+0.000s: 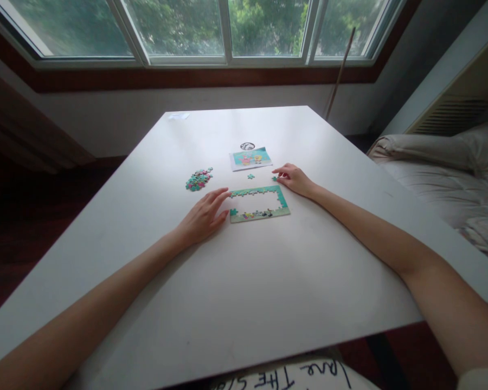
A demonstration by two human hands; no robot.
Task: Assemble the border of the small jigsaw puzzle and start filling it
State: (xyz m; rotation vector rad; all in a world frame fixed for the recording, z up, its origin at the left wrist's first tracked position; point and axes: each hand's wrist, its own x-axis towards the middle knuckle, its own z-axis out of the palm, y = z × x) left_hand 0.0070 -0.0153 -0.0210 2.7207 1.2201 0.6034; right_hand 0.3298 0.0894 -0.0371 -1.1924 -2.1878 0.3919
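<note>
A small jigsaw frame lies flat on the white table, its teal border assembled and its middle bare. My left hand rests flat beside the frame's left edge, fingers stretched and touching that edge. My right hand sits at the frame's upper right corner, fingers pinched on a small teal puzzle piece. Another loose piece lies just above the frame. A pile of loose pieces sits to the upper left.
A reference picture card lies beyond the frame, with a small round object behind it. A slip of paper is at the far table edge. A cushioned seat stands to the right, and a stick leans below the window.
</note>
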